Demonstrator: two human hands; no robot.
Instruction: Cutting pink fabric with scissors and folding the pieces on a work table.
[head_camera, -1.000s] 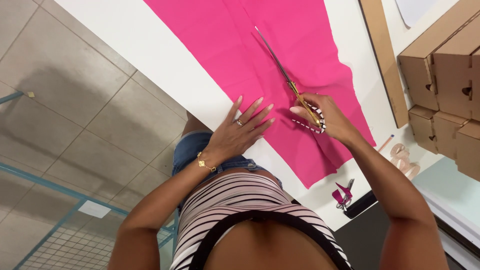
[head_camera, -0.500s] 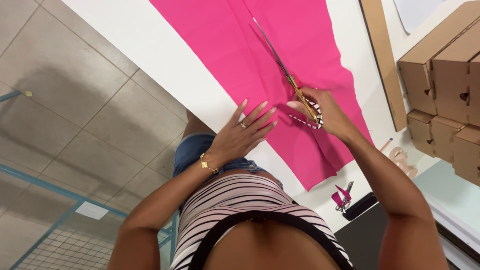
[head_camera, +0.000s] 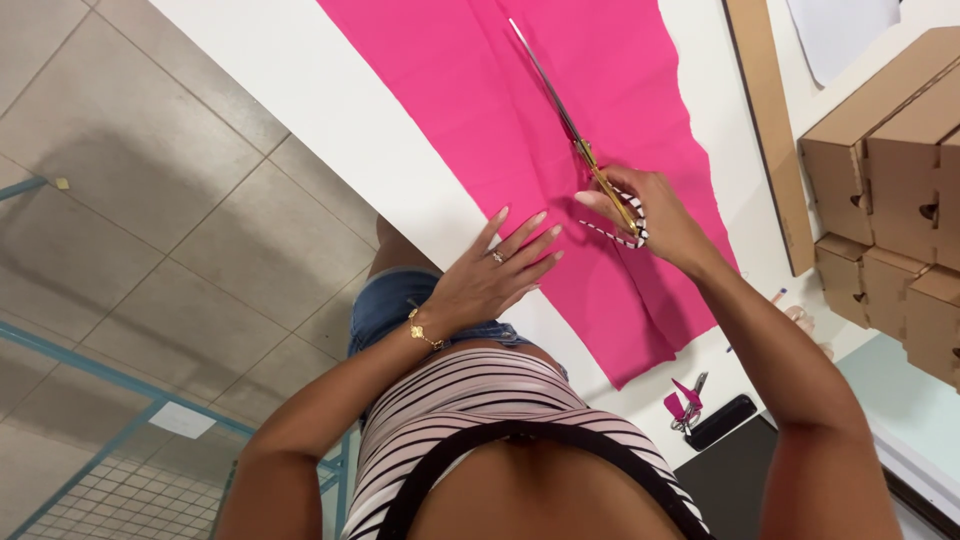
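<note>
White bench (head_camera: 330, 120) carried pink fabric (head_camera: 620, 110), hanging over its near edge. Left hand (head_camera: 490, 280) lay spread flat on it; right hand (head_camera: 650, 215) gripped scissors (head_camera: 575, 140), blades mid-cloth. Risk: fabric could shift w/ light pressure, so cut wanders.

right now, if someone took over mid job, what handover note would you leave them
Left hand: open, flat on the pink fabric near the table edge, pinning it.
Right hand: closed on the scissors, whose blades lie on the fabric pointing away from the body.
Done: the fabric between the scissors and its near edge looks parted, though the cut line is hard to see.
Left: the fabric beyond the blade tips looks uncut.
Cardboard boxes are stacked at the right.
</note>
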